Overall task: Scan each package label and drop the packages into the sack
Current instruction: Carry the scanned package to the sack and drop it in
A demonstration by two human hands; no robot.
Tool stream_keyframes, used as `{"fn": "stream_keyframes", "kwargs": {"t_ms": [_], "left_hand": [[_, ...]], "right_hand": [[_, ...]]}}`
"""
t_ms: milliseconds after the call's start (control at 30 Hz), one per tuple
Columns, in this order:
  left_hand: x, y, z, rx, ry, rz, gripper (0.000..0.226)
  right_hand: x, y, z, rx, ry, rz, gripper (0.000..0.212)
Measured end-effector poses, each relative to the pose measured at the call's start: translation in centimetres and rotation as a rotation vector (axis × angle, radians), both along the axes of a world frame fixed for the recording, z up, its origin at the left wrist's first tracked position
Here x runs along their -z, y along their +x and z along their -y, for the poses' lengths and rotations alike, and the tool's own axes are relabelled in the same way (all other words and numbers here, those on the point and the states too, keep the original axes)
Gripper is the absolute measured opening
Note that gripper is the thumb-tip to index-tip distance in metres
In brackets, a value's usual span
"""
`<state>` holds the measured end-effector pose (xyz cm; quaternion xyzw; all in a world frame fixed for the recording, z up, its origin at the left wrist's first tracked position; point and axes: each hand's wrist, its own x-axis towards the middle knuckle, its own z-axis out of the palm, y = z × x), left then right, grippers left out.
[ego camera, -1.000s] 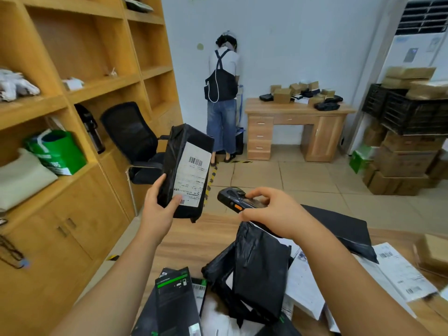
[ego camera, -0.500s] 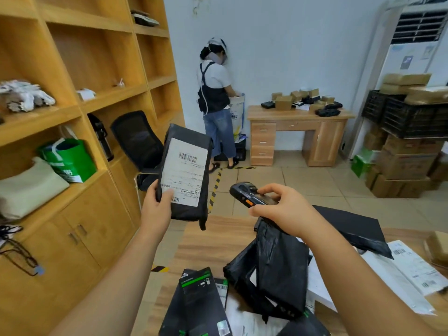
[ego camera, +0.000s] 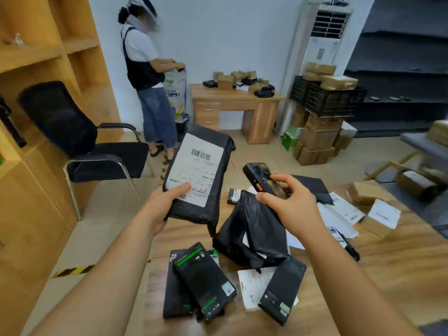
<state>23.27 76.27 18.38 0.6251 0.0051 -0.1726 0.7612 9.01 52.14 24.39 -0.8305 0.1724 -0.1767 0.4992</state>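
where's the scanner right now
In the head view the scanner is right of centre, gripped by the right hand, just right of the labelled package.

Both hands (ego camera: pixel 160 207) raised, fingers (ego camera: pixel 282 179) curled

Between the left grip (ego camera: pixel 160 207), which holds up a black labelled package (ego camera: pixel 197 175), and the right grip (ego camera: pixel 294 207), which holds the handheld scanner (ego camera: pixel 260 177), an open gap runs over the worktop (ego camera: pixel 400 263). Just below the right grip a crumpled black poly bag (ego camera: pixel 252 236) rises and blocks the downward way. Nearer than both grips, flat black boxes (ego camera: pixel 203 277) crowd the wood. Right of the right grip lie loose label sheets (ego camera: pixel 339 214) and cardboard parcels (ego camera: pixel 368 192). Left of the left grip the floor (ego camera: pixel 101 238) lies open as far as the office chair (ego camera: pixel 80 141).
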Motion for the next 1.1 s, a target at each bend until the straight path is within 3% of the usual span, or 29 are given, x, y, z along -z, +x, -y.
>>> {"fn": "stream_keyframes", "kwargs": {"t_ms": [133,233,367,533,600,700,867,1100], "left_hand": [[1.2,-1.6,3.7,0.086,0.018,0.064,0.044],[0.7,-3.4,7.7,0.123,-0.055,0.055,0.034],[-0.7,-6.2,13.9,0.238,-0.086,-0.032,0.041],[-2.5,-12.0,22.1,0.374,-0.049,0.061,0.077],[-3.0,-15.1,25.6,0.397,-0.051,0.120,0.072],[-3.7,-20.1,31.4,0.450,-0.052,0.185,0.046],[-4.5,-28.0,42.1,0.564,-0.063,0.207,0.030],[-4.8,-35.7,58.2,0.796,-0.039,0.179,0.079]], "right_hand": [[0.3,-3.4,1.2,0.099,-0.030,0.012,0.042],[-0.1,-6.5,3.0,0.177,-0.105,0.024,0.044],[0.0,-11.2,6.9,0.304,-0.239,0.054,0.054],[0.5,-18.7,13.5,0.444,-0.357,0.058,0.061],[0.5,-22.2,16.3,0.487,-0.383,0.054,0.061],[0.7,-27.8,20.8,0.558,-0.427,0.045,0.061],[0.8,-36.4,28.7,0.700,-0.435,0.064,0.059],[1.5,-45.3,40.3,0.980,-0.436,0.056,0.058]]}}
